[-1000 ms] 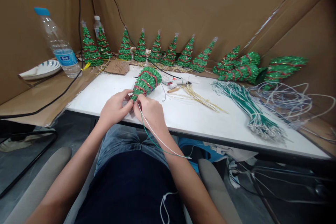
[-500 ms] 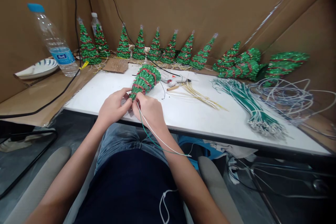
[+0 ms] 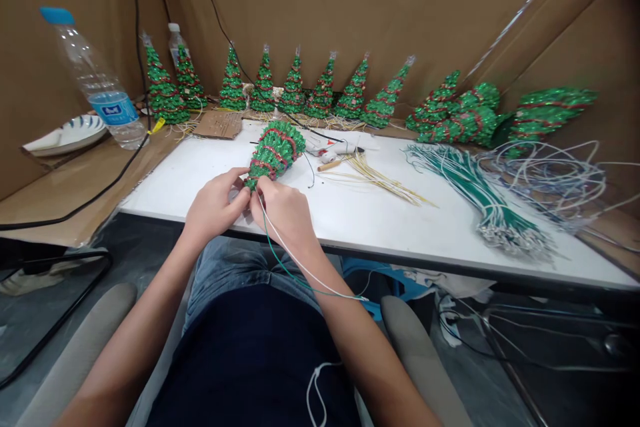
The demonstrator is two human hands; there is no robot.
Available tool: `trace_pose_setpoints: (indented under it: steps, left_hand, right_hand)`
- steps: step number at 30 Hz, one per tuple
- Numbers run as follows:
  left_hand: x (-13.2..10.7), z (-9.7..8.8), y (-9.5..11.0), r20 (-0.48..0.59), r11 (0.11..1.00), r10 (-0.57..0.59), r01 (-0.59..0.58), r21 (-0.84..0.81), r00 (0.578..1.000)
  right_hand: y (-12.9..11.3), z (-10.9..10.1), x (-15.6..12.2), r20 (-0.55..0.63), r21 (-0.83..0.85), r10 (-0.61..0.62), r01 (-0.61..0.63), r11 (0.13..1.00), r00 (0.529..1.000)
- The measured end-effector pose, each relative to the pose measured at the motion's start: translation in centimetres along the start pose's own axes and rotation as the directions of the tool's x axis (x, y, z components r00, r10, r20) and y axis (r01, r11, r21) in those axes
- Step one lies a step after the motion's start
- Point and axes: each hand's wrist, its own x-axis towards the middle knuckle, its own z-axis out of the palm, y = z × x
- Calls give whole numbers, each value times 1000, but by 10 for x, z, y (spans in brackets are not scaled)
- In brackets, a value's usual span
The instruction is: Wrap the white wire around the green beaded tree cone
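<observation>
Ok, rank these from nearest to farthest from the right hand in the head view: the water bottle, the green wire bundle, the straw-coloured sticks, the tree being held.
1. The small tree, in the grip of the right hand, just ahead of it.
2. The straw-coloured sticks, on the white table to its right.
3. The water bottle, far left, and the green wire bundle, far right: too close to call.

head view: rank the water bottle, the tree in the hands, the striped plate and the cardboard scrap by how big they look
1. water bottle, largest
2. tree in the hands and striped plate: look alike, and the plate's left part is hidden, so no ranking
3. cardboard scrap, smallest

The tree lies nearer the camera, which may inflate it.
</observation>
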Motion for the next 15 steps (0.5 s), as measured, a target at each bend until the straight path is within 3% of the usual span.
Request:
trace_pose_setpoints:
  steps: [15]
  left_hand:
    - [-1,-1,1,10,1000,-22,22,8,1000]
  right_hand:
    - [3,1,3,2,53,20,-20,998,1000]
